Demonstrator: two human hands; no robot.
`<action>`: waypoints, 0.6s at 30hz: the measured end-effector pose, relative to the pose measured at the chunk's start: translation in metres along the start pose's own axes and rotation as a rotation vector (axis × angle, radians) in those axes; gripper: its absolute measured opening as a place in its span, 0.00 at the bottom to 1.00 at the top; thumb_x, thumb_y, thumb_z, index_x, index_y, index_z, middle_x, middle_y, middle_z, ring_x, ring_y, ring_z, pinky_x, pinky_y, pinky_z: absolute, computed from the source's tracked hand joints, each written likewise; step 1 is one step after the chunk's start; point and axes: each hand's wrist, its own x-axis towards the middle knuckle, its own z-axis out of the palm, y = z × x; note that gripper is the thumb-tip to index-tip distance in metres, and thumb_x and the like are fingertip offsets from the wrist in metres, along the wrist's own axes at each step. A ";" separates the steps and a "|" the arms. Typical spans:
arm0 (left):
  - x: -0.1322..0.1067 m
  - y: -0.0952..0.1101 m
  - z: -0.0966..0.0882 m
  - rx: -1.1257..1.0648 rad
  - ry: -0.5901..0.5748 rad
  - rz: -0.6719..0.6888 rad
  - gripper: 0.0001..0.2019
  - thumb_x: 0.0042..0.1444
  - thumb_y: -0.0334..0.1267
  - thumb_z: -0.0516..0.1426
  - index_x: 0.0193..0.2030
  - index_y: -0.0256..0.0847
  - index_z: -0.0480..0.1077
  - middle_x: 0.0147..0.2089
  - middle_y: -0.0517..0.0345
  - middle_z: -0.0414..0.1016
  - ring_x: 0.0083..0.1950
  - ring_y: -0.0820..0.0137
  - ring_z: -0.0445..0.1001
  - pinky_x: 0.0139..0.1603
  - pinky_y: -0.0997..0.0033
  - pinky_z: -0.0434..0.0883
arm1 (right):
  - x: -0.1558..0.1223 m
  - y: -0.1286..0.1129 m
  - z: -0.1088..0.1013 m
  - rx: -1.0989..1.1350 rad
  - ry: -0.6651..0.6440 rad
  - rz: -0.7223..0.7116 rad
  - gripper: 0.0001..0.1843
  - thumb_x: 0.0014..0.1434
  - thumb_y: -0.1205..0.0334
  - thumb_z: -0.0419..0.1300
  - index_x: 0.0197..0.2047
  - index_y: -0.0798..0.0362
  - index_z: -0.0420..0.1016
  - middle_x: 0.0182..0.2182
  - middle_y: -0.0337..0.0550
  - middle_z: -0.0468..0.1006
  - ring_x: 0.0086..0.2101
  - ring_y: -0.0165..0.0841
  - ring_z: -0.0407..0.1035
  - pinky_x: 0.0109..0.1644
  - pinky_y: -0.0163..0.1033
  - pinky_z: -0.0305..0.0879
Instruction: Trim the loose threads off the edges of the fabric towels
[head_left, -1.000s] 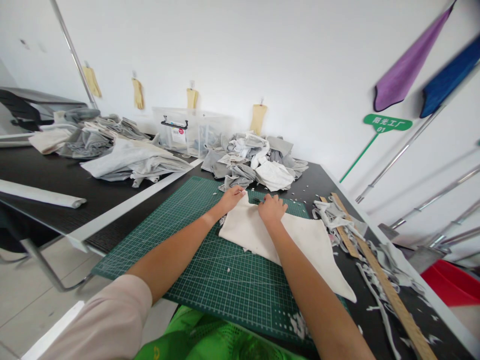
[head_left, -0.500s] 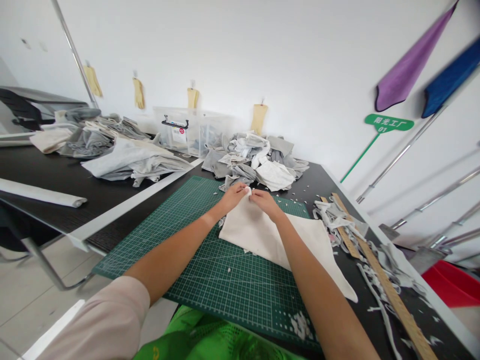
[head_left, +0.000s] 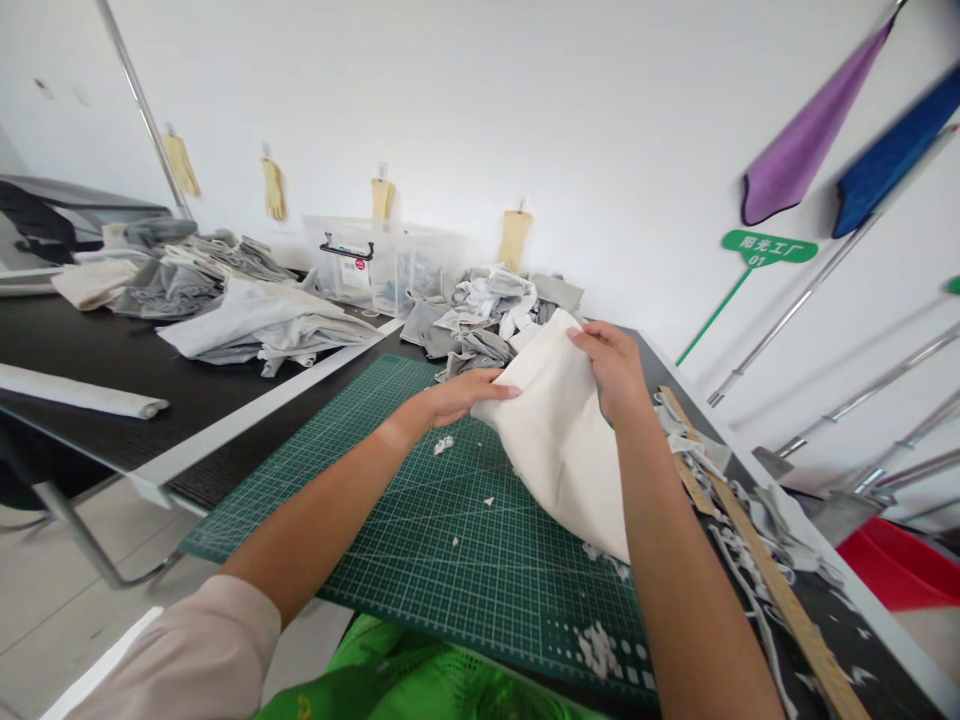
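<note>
A white piece of cloth [head_left: 562,430] is lifted off the green cutting mat [head_left: 405,520], its lower part bulging toward me. My left hand [head_left: 472,393] pinches the cloth's left edge, thumb on top and the other fingers partly hidden. At the upper right edge, my right hand [head_left: 611,365] grips it between thumb and fingers. My right forearm hides the cloth's right end. Small white scraps [head_left: 598,648] lie on the mat, several of them under and beside the cloth.
Behind the mat is a heap of grey and white cloths [head_left: 480,320], with a clear plastic bin [head_left: 360,265] beside it. More cloths [head_left: 262,320] are piled at the left. A wooden ruler [head_left: 787,590] and trimmed strips [head_left: 787,530] lie along the right table edge.
The white cloth has been raised from the mat and swung rightward. My right hand has moved up and right, away from the left hand, which has moved slightly down.
</note>
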 end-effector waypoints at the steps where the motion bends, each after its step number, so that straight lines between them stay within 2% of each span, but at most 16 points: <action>1: -0.003 0.006 0.000 0.019 -0.010 -0.014 0.28 0.55 0.51 0.69 0.59 0.39 0.77 0.57 0.45 0.81 0.55 0.58 0.78 0.53 0.63 0.74 | 0.000 -0.009 -0.008 0.020 0.050 -0.006 0.16 0.50 0.49 0.70 0.35 0.51 0.77 0.28 0.36 0.72 0.29 0.31 0.62 0.32 0.37 0.56; 5: -0.014 0.021 -0.004 0.091 -0.111 -0.107 0.22 0.53 0.50 0.70 0.50 0.38 0.80 0.48 0.46 0.83 0.46 0.61 0.80 0.45 0.64 0.75 | -0.001 -0.040 -0.039 0.109 0.268 -0.002 0.14 0.48 0.54 0.71 0.34 0.51 0.74 0.26 0.34 0.67 0.26 0.29 0.58 0.30 0.37 0.55; 7: -0.016 0.024 -0.008 0.081 -0.122 -0.108 0.20 0.53 0.48 0.71 0.46 0.36 0.81 0.42 0.46 0.82 0.40 0.63 0.80 0.41 0.64 0.76 | -0.002 -0.050 -0.054 0.142 0.331 -0.006 0.14 0.47 0.56 0.71 0.34 0.51 0.73 0.27 0.34 0.66 0.26 0.28 0.57 0.29 0.37 0.54; 9: -0.016 0.024 -0.010 0.035 -0.084 -0.057 0.18 0.55 0.47 0.70 0.47 0.36 0.80 0.41 0.45 0.81 0.40 0.64 0.79 0.42 0.63 0.77 | -0.004 -0.056 -0.067 0.132 0.370 -0.026 0.14 0.48 0.56 0.70 0.35 0.51 0.72 0.27 0.34 0.66 0.26 0.28 0.57 0.28 0.37 0.53; 12: -0.013 0.025 -0.012 -0.063 -0.007 0.070 0.19 0.60 0.46 0.67 0.53 0.36 0.77 0.47 0.42 0.81 0.48 0.62 0.80 0.50 0.61 0.77 | -0.005 -0.059 -0.081 0.114 0.392 -0.034 0.15 0.49 0.56 0.70 0.36 0.50 0.71 0.27 0.35 0.66 0.26 0.29 0.58 0.26 0.36 0.51; 14: -0.010 0.026 -0.011 -0.111 0.040 0.146 0.20 0.61 0.45 0.66 0.56 0.36 0.76 0.49 0.42 0.81 0.50 0.62 0.79 0.53 0.61 0.77 | -0.006 -0.059 -0.089 0.150 0.398 -0.028 0.15 0.48 0.57 0.71 0.35 0.50 0.71 0.28 0.36 0.66 0.26 0.29 0.60 0.26 0.35 0.51; 18: -0.005 0.031 -0.009 -0.134 0.175 0.261 0.20 0.61 0.46 0.66 0.55 0.37 0.75 0.49 0.46 0.80 0.44 0.68 0.78 0.51 0.65 0.76 | -0.006 -0.058 -0.104 0.187 0.370 0.012 0.14 0.49 0.59 0.72 0.35 0.49 0.71 0.35 0.41 0.73 0.29 0.31 0.66 0.29 0.37 0.59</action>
